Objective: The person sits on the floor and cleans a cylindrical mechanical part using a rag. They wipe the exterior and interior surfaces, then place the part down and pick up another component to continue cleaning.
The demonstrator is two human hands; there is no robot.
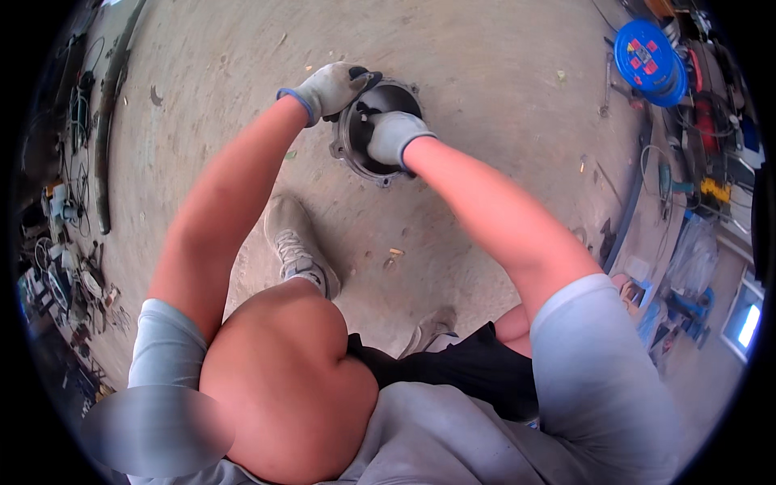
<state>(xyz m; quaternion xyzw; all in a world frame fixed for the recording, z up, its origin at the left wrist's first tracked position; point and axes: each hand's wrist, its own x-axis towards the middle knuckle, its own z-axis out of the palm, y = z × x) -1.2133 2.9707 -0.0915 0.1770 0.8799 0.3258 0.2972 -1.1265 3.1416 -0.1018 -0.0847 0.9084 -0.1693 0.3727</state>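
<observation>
On the concrete floor ahead of me stands a round metal housing with bolt lugs around its flange and a dark hollow inside. My left hand, in a grey work glove with dark fingertips, is closed over the far left part of its rim. Reaching into the opening is my right hand, gloved the same way. Its back shows, but the fingers are down in the shadowed hollow, mostly hidden, and whatever they touch there cannot be made out.
My shoe is planted just short of the housing. A blue drum stands at the far right, near a yellow tool and other clutter. Along the left lie a long dark pipe and tangled cables.
</observation>
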